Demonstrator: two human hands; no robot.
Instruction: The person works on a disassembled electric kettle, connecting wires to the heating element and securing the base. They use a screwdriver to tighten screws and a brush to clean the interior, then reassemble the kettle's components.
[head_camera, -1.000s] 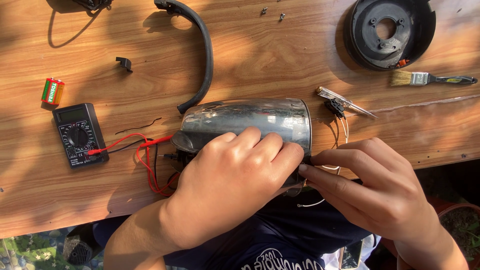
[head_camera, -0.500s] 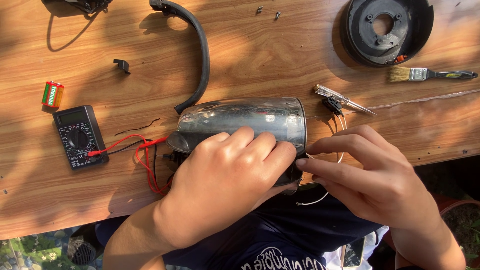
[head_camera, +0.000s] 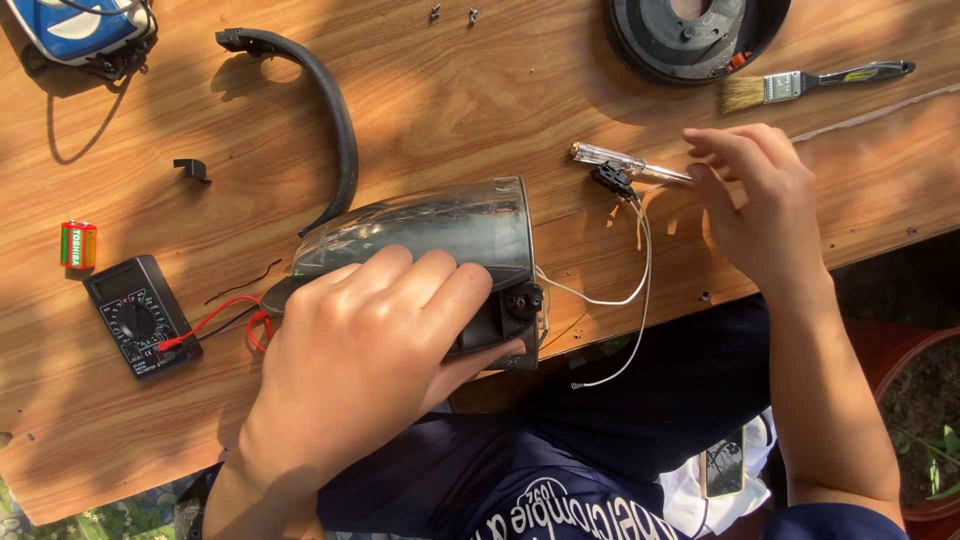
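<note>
Under my left hand (head_camera: 375, 340) lies the kettle body (head_camera: 430, 235), tipped on its side at the near edge of the table (head_camera: 480, 90), its open base end turned toward my right. That hand presses flat over it, fingers spread across the steel and thumb hooked at the dark base, holding it down. White wires (head_camera: 620, 300) trail out of the base and loop off past the table edge.

My right hand (head_camera: 760, 205) is open and holds nothing; its fingertips sit right at the tip of the clear-handled screwdriver (head_camera: 625, 162), which lies on the table just beyond the wires. Whether they actually touch the blade I cannot quite tell. A small black connector (head_camera: 610, 180) rests beside the screwdriver's shaft.

I judge this to be the tool-fetching step of work on the kettle's base: body steadied, tool about to be taken. The next move calls for pinching the thin screwdriver off the flat wood without snagging the wires, while my left hand stops the round body rolling.

Left of my left hand sits a multimeter (head_camera: 138, 315) with red leads (head_camera: 215, 320). Beyond the right hand lies a brush (head_camera: 800, 85).
</note>
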